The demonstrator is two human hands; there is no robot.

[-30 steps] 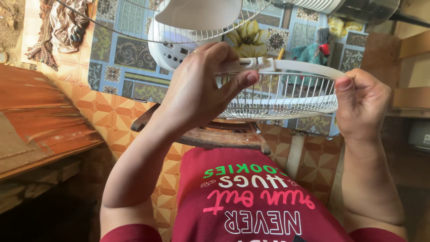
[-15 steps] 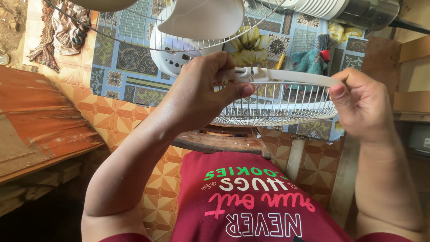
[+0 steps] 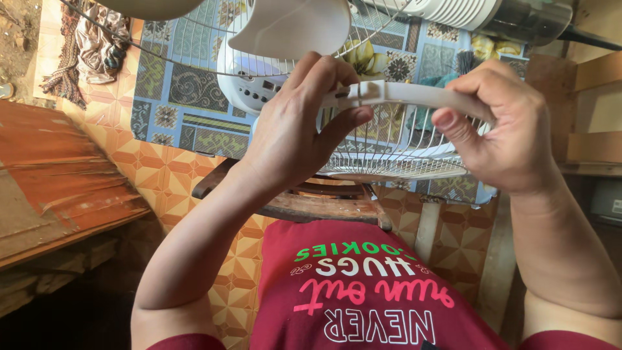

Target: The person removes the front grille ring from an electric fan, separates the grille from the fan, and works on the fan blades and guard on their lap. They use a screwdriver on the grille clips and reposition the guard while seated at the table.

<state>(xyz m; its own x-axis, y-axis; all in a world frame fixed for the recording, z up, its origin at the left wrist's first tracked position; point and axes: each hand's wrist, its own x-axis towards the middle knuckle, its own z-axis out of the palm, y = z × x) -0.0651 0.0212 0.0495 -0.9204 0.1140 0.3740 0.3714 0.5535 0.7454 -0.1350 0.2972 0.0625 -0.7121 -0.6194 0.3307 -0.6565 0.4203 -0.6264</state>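
A white electric fan stands close in front of me, its wire guard facing me and a white blade above. Around the guard runs a white plastic rim band. My left hand pinches the band at its clasp end, thumb under and fingers over. My right hand grips the same band further right, fingers curled round it. The fan's white base with buttons shows behind my left hand.
A worn wooden stool sits under the fan, above my red shirt. Patterned floor tiles spread behind. A rusty red metal sheet lies at left, rags at top left, wooden shelves at right.
Both hands have stayed on the rim band. The view has drawn closer and my right hand has slid inward along the band, towards the left hand.
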